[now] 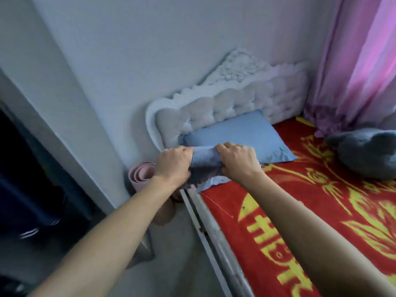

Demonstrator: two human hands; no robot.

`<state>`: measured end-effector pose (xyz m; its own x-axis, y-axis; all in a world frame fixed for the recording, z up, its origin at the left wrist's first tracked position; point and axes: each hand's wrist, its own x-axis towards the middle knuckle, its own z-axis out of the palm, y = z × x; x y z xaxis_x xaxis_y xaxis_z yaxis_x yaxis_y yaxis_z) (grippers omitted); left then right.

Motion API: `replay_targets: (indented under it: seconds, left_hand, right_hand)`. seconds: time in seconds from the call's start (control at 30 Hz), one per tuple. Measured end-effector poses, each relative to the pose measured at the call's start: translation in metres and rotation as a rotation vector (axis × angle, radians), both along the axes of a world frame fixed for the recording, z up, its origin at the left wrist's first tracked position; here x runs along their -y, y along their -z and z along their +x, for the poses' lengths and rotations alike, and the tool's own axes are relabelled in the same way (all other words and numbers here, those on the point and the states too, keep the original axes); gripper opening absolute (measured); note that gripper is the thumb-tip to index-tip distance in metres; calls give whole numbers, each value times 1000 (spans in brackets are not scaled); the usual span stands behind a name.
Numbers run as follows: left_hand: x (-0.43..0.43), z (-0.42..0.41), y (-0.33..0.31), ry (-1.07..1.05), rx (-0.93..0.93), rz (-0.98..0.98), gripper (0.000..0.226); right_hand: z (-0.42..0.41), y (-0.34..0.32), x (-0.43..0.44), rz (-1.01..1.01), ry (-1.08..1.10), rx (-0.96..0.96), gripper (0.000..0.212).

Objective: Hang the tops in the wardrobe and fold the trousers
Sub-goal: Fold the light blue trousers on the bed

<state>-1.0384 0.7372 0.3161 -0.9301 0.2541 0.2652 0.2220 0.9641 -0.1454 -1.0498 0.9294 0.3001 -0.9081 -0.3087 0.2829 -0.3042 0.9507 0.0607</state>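
Two hands: both yours, one at each end of the same garment.
Left hand (173,162): fingers curled round the left end of the grey-blue garment (205,160), knuckles up, clamped on the cloth.
Right hand (237,161): fingers curled over the garment's right end, thumb tucked under, gripping it tight.
Garment: bunched into a short thick bundle between your fists, at the head-end left corner of the bed (210,228), just in front of the blue pillow (235,136). You cannot tell from here whether it is a top or trousers.
Under it: a pale blue cloth (214,181) shows beneath the bundle, lying on the red and yellow blanket (300,211).
Pillow: leans against the white tufted headboard (235,103).
Far edge of bed: a grey plush toy (364,153) beside the pink curtain (360,71).
Floor: a pink rolled mat (141,174) stands against the wall, near the bed's corner.
Wardrobe (32,189): dark opening to your left, contents blurred.
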Motion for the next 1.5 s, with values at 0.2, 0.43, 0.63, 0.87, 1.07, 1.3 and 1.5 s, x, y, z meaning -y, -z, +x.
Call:
replay_targets:
  seconds: [0.2, 0.43, 0.63, 0.87, 1.07, 1.3, 1.5]
  left_hand:
    - [208, 59, -65, -219, -120, -28, 40]
    - [436, 144, -125, -461, -292, -104, 59]
    - [557, 179, -177, -615, -387, -170, 54]
    - [628, 154, -272, -672, -573, -296, 46]
    - [657, 113, -391, -690, -878, -409, 46]
    - [690, 57, -482, -715, -1052, -544, 47]
    - [731, 6, -515, -692, -1080, -575, 48]
  right_hand:
    - [19, -62, 216, -1, -225, -149, 34]
    - [56, -127, 465, -30, -495, -302, 41]
    - [68, -184, 600, -52, -648, -444, 41]
    - [30, -279, 680, -151, -694, -644, 31]
    - [-21, -399, 716, -343, -722, -967, 27]
    - [-78, -495, 758, -402, -736, -1108, 31]
    - [-127, -522, 797, -408, -699, -1131, 31]
